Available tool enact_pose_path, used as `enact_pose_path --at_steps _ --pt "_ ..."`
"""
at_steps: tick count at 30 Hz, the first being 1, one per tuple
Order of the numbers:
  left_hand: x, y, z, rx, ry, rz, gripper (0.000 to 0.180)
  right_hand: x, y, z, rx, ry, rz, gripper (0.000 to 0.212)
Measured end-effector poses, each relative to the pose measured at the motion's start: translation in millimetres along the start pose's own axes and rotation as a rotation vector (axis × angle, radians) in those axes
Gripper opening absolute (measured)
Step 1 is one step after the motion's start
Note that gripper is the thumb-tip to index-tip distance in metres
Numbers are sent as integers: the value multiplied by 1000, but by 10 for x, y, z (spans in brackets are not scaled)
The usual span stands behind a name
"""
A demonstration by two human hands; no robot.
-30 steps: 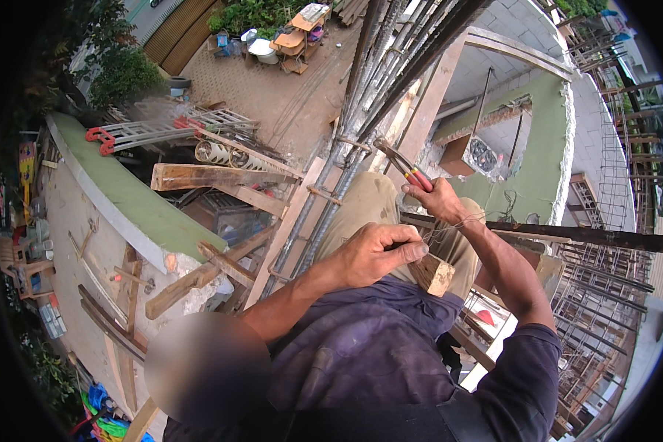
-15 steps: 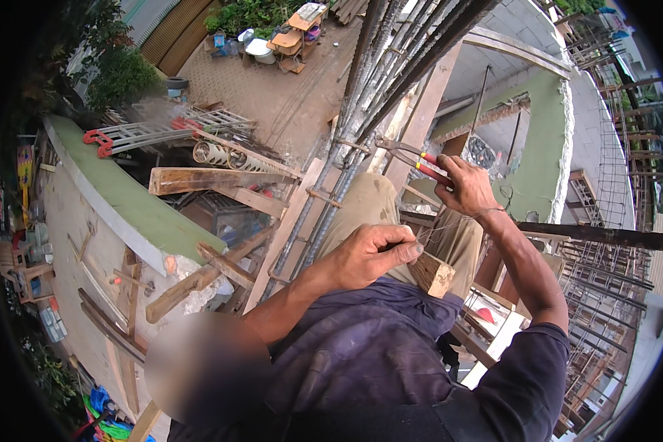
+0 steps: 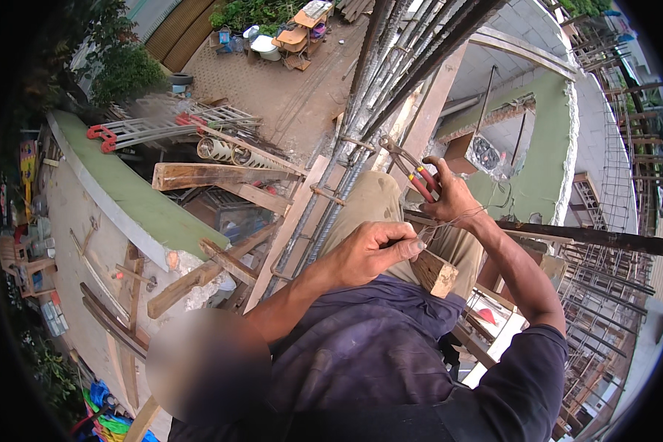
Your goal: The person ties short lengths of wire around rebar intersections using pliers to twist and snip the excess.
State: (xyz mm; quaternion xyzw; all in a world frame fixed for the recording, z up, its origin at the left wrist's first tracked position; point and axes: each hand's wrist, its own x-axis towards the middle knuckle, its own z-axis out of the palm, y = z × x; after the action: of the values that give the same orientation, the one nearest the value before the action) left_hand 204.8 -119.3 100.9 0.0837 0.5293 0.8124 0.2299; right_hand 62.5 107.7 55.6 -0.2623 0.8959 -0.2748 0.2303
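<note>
My right hand [image 3: 453,199] is closed around the handles of a pair of pincers [image 3: 422,188] with red and yellow grips. The jaws point up and left, close to the tied steel bars. Thumb and fingertips of my left hand [image 3: 361,254] are pinched together on thin tie wire [image 3: 449,223]. Loose strands of it run across to my right wrist. Just beside the left fingertips, the end of a wooden block [image 3: 438,275] sticks out over my lap. Ribbed rebar [image 3: 324,221] with wire-tied stirrups rises left of my knee.
A bundle of upright bars [image 3: 401,70] stands straight ahead. Timber pieces [image 3: 221,177] jut in from the left, near a green wall [image 3: 132,199]. A ladder [image 3: 206,121] lies beyond. To the right, a dark bar [image 3: 589,236] crosses beside my arm, above more rebar.
My right hand has come lower and slightly left, and the pincers have swung to a steeper angle. The left hand stays nearly in place, still pinching the wire.
</note>
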Motion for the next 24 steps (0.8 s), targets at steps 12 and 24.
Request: enact_pose_path --at_steps 12,24 --pt "32 -15 6 -1 -3 35 20 58 97 -66 1104 -563 529 45" --pt "32 18 -14 -9 -9 29 20 146 -32 -96 647 -377 291 51"
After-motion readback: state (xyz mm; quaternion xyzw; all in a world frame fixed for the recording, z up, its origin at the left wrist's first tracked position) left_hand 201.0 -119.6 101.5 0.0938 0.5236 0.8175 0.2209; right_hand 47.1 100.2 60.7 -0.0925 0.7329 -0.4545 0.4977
